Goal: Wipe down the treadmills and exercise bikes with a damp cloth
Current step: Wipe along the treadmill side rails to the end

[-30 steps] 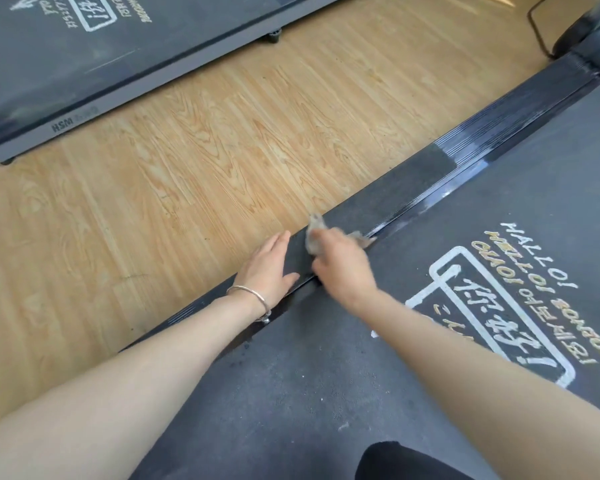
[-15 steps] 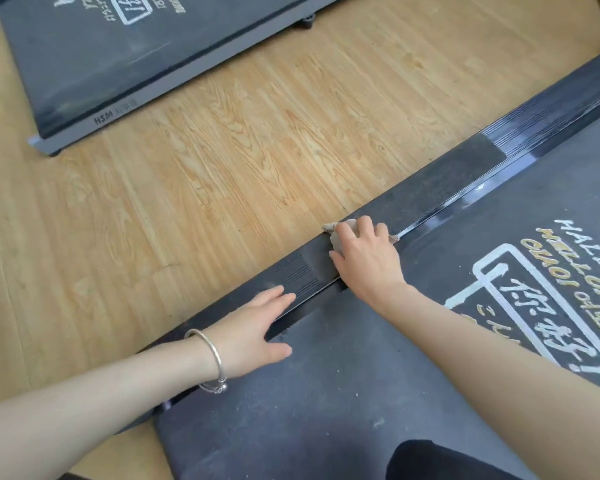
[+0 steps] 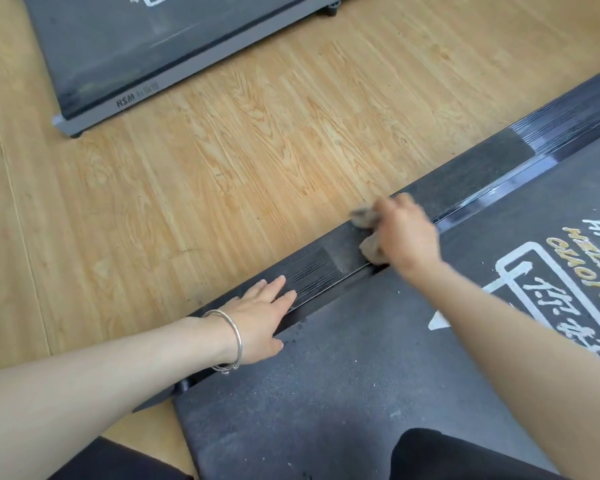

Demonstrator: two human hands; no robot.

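A dark treadmill lies low on the floor, its grey belt [image 3: 343, 382] printed with white and gold lettering at the right. Along the belt's left side runs a black side rail [image 3: 482, 164] with ribbed sections. My right hand [image 3: 406, 237] grips a crumpled grey-brown cloth [image 3: 368, 233] and presses it on the rail. My left hand [image 3: 260, 313], a silver bangle on its wrist, rests flat with straight fingers on the rail nearer to me.
A second treadmill [image 3: 146, 46] with a grey frame lies at the top left on the wooden plank floor [image 3: 222, 168]. Between the two machines is a wide strip of floor. My dark-clothed knees show at the bottom edge.
My right hand has slid the cloth farther along the rail, away from me. My left hand has stayed flat on the rail, nearer to me. The view has shifted.
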